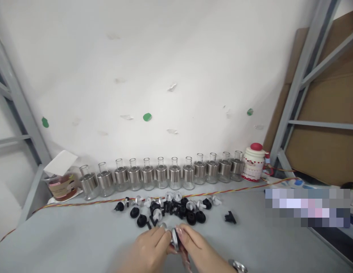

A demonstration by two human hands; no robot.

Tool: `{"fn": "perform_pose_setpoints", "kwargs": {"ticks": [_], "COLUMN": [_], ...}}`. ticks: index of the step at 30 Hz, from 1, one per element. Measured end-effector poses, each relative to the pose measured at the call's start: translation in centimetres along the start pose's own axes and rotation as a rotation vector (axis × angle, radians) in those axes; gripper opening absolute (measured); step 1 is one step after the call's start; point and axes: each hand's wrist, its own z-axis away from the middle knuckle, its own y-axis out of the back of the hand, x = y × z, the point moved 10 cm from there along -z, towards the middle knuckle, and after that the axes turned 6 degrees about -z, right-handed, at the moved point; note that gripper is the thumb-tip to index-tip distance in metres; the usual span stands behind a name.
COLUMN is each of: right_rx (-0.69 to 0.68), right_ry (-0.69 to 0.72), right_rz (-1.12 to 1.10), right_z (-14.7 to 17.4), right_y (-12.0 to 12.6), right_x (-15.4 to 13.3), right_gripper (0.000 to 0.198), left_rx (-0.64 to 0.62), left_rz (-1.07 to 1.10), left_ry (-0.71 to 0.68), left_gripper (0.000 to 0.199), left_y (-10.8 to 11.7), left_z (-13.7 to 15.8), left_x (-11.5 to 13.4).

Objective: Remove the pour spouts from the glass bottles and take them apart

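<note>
Low in the head view, both my hands are closed on a round silver-and-black bottle cap [175, 239]. My left hand [152, 246] grips its silver side, and my right hand [195, 244] pinches the black side. Fingers hide much of the cap. Just beyond my hands lies a loose pile of parts: black round caps [191, 218], clear plastic pieces with stems [157, 215] and small black pieces [171, 207]. One black part [229, 217] lies apart to the right.
A row of glass bottles with steel sleeves [161, 173] stands along the wall. A brown-filled container [61, 187] is at the left end, a white jar with a red lid [253, 165] at the right. A twisted red-yellow wire [108, 200] crosses the grey table [79, 235].
</note>
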Motion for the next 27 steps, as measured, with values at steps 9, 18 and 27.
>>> {"fn": "perform_pose_setpoints", "kwargs": {"ticks": [9,18,27], "right_rx": [0.018,-0.031,0.106], "right_ry": [0.224,0.356,0.232], "right_rz": [0.565,0.858,0.312], "right_z": [0.3,0.8,-0.2], "right_y": [-0.1,-0.6,2.1], "right_x": [-2.0,-3.6,-2.9], "right_gripper": [0.029,0.027,0.031], "left_rx": [-0.001,-0.292,0.011], "left_rz": [0.347,1.193,0.210], "left_ry": [0.133,0.562,0.227], "left_gripper": [0.021,0.042,0.022], "left_y": [-1.7,-6.6,-0.8], "left_z": [0.3,1.3,0.2], "left_x": [-0.6,-1.5,-2.7]}}
